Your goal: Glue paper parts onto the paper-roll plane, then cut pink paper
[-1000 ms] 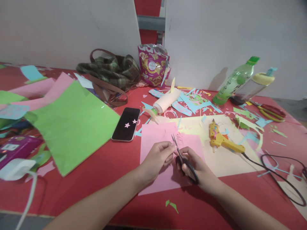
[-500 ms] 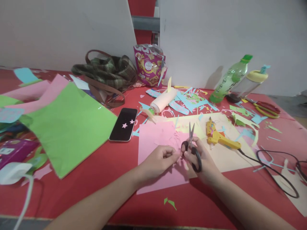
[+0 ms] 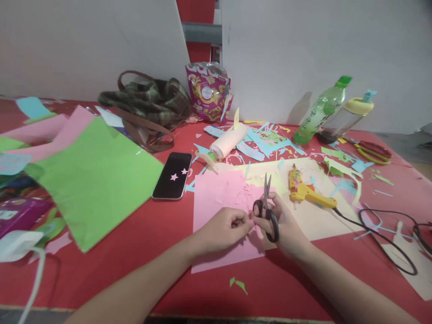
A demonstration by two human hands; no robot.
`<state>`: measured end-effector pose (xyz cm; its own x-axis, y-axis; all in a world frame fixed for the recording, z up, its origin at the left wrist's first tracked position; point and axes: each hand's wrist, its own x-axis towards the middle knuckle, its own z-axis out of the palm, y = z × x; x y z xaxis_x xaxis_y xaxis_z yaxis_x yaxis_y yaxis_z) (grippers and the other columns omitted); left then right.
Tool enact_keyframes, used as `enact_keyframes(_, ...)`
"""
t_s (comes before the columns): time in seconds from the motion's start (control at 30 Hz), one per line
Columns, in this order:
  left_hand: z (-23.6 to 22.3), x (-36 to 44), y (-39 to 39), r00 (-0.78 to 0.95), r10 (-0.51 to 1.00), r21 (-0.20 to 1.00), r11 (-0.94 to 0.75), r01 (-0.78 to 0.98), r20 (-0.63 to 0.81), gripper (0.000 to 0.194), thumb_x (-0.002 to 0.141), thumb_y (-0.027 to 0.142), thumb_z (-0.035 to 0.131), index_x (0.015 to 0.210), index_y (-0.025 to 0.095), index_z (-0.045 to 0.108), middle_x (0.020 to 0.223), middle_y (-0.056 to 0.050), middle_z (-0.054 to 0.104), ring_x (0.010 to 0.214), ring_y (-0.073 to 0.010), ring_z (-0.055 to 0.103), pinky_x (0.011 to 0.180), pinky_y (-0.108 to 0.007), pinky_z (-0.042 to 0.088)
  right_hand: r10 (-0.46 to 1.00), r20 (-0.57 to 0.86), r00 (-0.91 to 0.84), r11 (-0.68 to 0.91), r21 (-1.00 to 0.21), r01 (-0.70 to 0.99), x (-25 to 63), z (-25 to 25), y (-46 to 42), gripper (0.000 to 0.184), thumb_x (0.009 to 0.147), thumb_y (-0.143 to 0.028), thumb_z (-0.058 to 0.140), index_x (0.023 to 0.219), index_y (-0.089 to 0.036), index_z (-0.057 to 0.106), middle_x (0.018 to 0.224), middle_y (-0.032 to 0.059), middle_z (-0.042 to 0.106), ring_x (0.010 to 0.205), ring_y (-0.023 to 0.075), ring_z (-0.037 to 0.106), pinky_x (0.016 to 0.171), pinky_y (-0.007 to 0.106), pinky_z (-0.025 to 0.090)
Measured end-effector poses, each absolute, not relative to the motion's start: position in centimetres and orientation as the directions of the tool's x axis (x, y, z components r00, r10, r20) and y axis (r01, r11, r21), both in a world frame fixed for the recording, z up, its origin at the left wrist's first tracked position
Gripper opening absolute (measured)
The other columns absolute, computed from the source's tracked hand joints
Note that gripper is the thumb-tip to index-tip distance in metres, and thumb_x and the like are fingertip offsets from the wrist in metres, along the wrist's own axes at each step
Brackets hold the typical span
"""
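Observation:
My right hand is closed around black-handled scissors, their blades pointing up and away from me, slightly parted. Thumb and forefinger of my left hand are pinched together at the fingertips of my right hand. Whatever sits in that pinch is too small and covered to name. Both hands are over a pink paper sheet strewn with small pink clippings. Two small pink paper stars lie on a dark phone left of the sheet.
A yellow glue gun with a black cord rests on cream paper at right. Green paper covers the left side. Behind are a wrapped bottle shape, a snack bag, a plaid bag and a green bottle.
The fingertips of my right hand have come closer to my left pinch, and the scissors have shifted slightly left with them. The whole view has moved a little.

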<state>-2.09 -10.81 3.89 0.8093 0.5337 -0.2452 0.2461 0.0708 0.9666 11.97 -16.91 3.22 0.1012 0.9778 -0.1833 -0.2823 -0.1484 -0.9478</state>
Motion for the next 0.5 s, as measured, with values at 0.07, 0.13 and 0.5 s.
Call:
enact_keyframes(0.07, 3.91, -2.11, -10.73, 0.789, 0.57, 0.972, 0.089, 0.219, -0.23, 0.025, 0.076, 0.028, 0.043, 0.055, 0.015, 0.045, 0.052, 0.002, 0.046, 0.05, -0.0082, 0.045, 0.049, -0.019, 0.034, 0.977, -0.185, 0.109, -0.15, -0.951, -0.27, 11.94, 3.36, -16.87, 0.035, 0.063, -0.014, 0.064, 0.081, -0.024, 0.036, 0.067, -0.0072, 0.046, 0.049, 0.0052, 0.046, 0.044, 0.017, 0.036)
enact_keyframes(0.13, 3.92, -2.16, -10.62, 0.768, 0.601, 0.974, 0.087, 0.209, -0.219, 0.023, 0.076, 0.027, 0.042, 0.057, 0.014, 0.046, 0.054, 0.002, 0.046, 0.051, -0.0083, 0.045, 0.049, -0.019, 0.034, 0.975, -0.189, 0.116, -0.155, -0.956, -0.25, 11.91, 3.45, -16.89, 0.035, 0.063, -0.015, 0.064, 0.081, -0.024, 0.035, 0.067, -0.0072, 0.046, 0.047, 0.0049, 0.046, 0.042, 0.017, 0.035)
enact_keyframes(0.5, 3.55, -2.22, -10.56, 0.778, 0.608, 0.964, -0.074, 0.254, -0.158, 0.024, 0.078, 0.028, 0.04, 0.064, 0.014, 0.053, 0.059, -0.001, 0.054, 0.055, -0.01, 0.047, 0.053, -0.02, 0.035, 0.978, -0.179, 0.106, -0.157, -0.969, -0.189, 11.77, 3.46, -16.94, 0.035, 0.061, -0.016, 0.065, 0.082, -0.024, 0.037, 0.068, -0.0063, 0.047, 0.051, 0.0063, 0.046, 0.042, 0.017, 0.036)
